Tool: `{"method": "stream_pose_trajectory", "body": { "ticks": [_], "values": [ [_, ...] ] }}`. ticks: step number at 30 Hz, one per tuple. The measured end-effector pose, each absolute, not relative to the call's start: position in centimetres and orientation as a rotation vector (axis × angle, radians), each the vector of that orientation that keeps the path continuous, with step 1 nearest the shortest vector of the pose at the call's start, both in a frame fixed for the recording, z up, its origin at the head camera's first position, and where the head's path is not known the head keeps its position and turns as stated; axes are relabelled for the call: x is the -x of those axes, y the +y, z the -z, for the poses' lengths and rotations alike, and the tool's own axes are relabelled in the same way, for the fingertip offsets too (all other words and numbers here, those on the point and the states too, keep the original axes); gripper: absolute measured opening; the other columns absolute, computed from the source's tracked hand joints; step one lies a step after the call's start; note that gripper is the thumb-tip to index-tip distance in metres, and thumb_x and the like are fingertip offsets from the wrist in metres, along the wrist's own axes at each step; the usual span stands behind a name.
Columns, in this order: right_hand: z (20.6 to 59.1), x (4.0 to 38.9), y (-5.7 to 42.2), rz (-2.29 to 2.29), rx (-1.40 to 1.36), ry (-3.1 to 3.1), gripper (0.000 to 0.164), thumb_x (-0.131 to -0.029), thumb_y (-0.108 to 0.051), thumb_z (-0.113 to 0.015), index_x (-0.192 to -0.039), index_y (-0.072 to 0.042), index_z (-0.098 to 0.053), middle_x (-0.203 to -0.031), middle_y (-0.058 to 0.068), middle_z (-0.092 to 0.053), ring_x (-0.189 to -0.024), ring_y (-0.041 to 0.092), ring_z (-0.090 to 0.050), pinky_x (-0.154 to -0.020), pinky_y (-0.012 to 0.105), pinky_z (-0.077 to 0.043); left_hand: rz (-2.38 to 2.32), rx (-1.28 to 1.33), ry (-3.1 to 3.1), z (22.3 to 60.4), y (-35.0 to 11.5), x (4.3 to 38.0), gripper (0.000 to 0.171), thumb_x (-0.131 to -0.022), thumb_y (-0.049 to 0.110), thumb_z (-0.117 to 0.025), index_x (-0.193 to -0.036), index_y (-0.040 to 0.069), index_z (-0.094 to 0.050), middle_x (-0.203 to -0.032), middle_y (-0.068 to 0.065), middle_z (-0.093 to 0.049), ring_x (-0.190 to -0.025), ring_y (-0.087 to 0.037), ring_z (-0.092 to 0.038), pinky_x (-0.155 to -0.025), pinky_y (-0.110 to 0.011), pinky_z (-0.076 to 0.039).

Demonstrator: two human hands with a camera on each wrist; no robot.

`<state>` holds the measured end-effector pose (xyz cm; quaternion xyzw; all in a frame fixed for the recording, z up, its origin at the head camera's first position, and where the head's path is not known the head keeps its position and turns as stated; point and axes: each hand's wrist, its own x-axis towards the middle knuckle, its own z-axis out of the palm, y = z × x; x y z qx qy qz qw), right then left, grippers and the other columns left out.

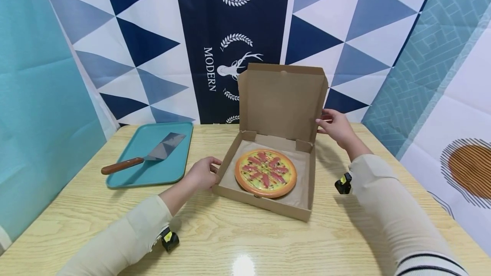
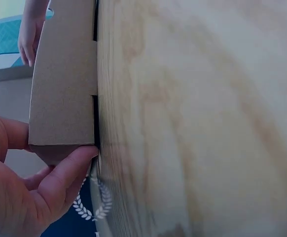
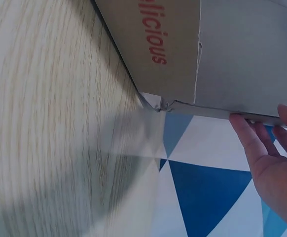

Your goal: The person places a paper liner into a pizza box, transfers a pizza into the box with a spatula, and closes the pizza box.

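Note:
An open cardboard pizza box (image 1: 311,182) stands on the table with its lid (image 1: 284,101) raised upright at the back. Inside, on a paper liner (image 1: 303,199), lies a round pizza (image 1: 265,173) with an orange crust and reddish strips on top. My left hand (image 1: 204,173) grips the box at its front left corner; in the left wrist view the thumb and fingers bracket the cardboard corner (image 2: 62,108). At the lid's right edge, my right hand (image 1: 337,129) holds the cardboard between thumb and fingers. Red lettering (image 3: 153,32) shows on the box side in the right wrist view.
To the left, a teal tray (image 1: 132,139) lies on the wooden table (image 1: 215,242). A metal spatula (image 1: 165,148) with a wooden handle rests on it, the handle reaching past the tray's left edge. Patterned cloth (image 1: 153,46) hangs close behind the box.

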<state>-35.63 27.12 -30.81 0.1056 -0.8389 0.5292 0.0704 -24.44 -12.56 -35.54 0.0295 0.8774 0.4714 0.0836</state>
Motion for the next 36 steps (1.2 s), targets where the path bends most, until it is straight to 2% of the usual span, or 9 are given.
{"method": "stream_pose_trajectory", "body": {
  "ticks": [5,11,14,18,22,30,36],
  "values": [
    [30.6,35.8,26.4,-1.589,-0.321,-2.546,0.053,-0.102,-0.006,-0.048,-0.147,0.012,-0.026,-0.132,0.034,-0.04,-0.117,0.038,-0.047,-0.086,0.039,-0.054,-1.43,-0.082,2.591,35.7,-12.3,24.0,0.05,-0.081,-0.012,-0.058,-0.129,0.0,-0.052,-0.099,-0.013,-0.058,-0.079,-0.023,-0.061,-0.052,-0.035,-0.055],
    [30.3,36.0,25.8,-1.574,-0.333,-2.606,0.057,-0.101,-0.006,-0.05,-0.15,0.007,-0.024,-0.141,0.034,-0.038,-0.126,0.043,-0.044,-0.078,0.025,-0.056,-1.498,-0.069,2.542,35.8,-12.1,23.3,0.05,-0.082,-0.012,-0.059,-0.13,-0.001,-0.05,-0.099,-0.014,-0.056,-0.079,-0.025,-0.06,-0.053,-0.035,-0.056],
    [30.2,36.1,25.5,-1.565,-0.343,-2.623,0.057,-0.101,-0.006,-0.051,-0.15,0.007,-0.023,-0.143,0.033,-0.037,-0.128,0.043,-0.044,-0.085,0.032,-0.055,-1.528,-0.054,2.513,35.8,-12.0,23.1,0.05,-0.082,-0.011,-0.06,-0.13,-0.001,-0.049,-0.1,-0.015,-0.055,-0.08,-0.025,-0.059,-0.055,-0.035,-0.056],
    [30.2,36.2,25.1,-1.562,-0.367,-2.637,0.058,-0.101,-0.006,-0.05,-0.15,0.007,-0.022,-0.145,0.033,-0.035,-0.13,0.043,-0.043,-0.095,0.045,-0.047,-1.558,-0.051,2.479,36.0,-12.0,22.8,0.052,-0.082,-0.011,-0.06,-0.131,-0.002,-0.047,-0.101,-0.016,-0.054,-0.077,-0.025,-0.059,-0.055,-0.035,-0.057],
    [30.1,36.3,24.7,-1.572,-0.399,-2.642,0.059,-0.101,-0.006,-0.05,-0.15,0.008,-0.02,-0.146,0.033,-0.033,-0.132,0.044,-0.04,-0.099,0.049,-0.043,-1.586,-0.055,2.44,36.1,-12.0,22.6,0.053,-0.081,-0.01,-0.062,-0.131,-0.004,-0.045,-0.1,-0.016,-0.054,-0.074,-0.025,-0.061,-0.056,-0.035,-0.057],
    [30.3,36.6,24.0,-1.535,-0.402,-2.701,0.062,-0.101,-0.006,-0.052,-0.151,0.007,-0.017,-0.148,0.032,-0.032,-0.135,0.043,-0.037,-0.103,0.051,-0.04,-1.68,-0.033,2.32,36.2,-11.8,22.3,0.057,-0.079,-0.009,-0.068,-0.131,-0.005,-0.044,-0.101,-0.018,-0.052,-0.08,-0.026,-0.063,-0.062,-0.038,-0.059],
    [30.3,36.8,23.7,-1.452,-0.421,-2.752,0.061,-0.101,-0.011,-0.053,-0.15,0.007,-0.023,-0.147,0.03,-0.035,-0.134,0.042,-0.038,-0.107,0.053,-0.036,-1.738,-0.047,2.301,36.0,-11.9,22.4,0.056,-0.081,-0.008,-0.067,-0.132,-0.004,-0.044,-0.103,-0.018,-0.052,-0.078,-0.026,-0.064,-0.068,-0.038,-0.059]
  ]
}}
